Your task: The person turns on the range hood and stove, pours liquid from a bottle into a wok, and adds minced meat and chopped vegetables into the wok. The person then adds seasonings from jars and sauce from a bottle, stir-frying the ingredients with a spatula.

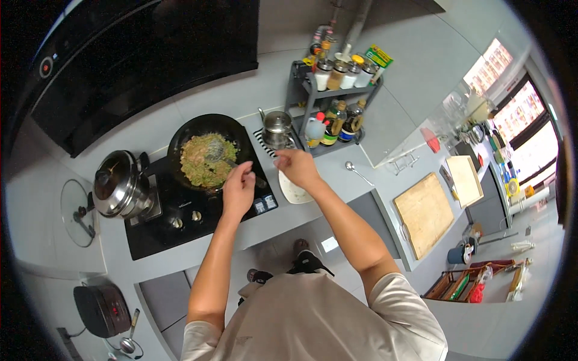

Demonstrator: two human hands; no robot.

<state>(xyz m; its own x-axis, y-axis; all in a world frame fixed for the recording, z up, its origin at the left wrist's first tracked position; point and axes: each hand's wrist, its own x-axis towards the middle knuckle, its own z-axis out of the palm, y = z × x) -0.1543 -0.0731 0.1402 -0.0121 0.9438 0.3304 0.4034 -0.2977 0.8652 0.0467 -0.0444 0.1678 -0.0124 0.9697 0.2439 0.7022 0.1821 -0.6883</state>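
A black wok (pixel 244 144) with chopped green and pinkish food (pixel 194 158) stands on the black gas hob (pixel 180 239). A slotted metal turner (pixel 215 150) rests with its head in the food. My left hand (pixel 239 189) is over the wok's near right edge, by the turner's handle; whether it grips the handle is not clear. Above the upper part of a white dish (pixel 293 193) is my right hand (pixel 298 167), fingers bent towards the thumb, with nothing visible held. A steel pot with a spout (pixel 276 126) stands just beyond it.
A lidded steel pot (pixel 122 185) stands left on the hob. Behind the dish, a grey rack (pixel 311 99) holds seasoning jars and bottles. A metal spoon (pixel 359 173) lies right of the dish, and a wooden cutting board (pixel 424 216) farther right. The range hood (pixel 149 58) overhangs the hob.
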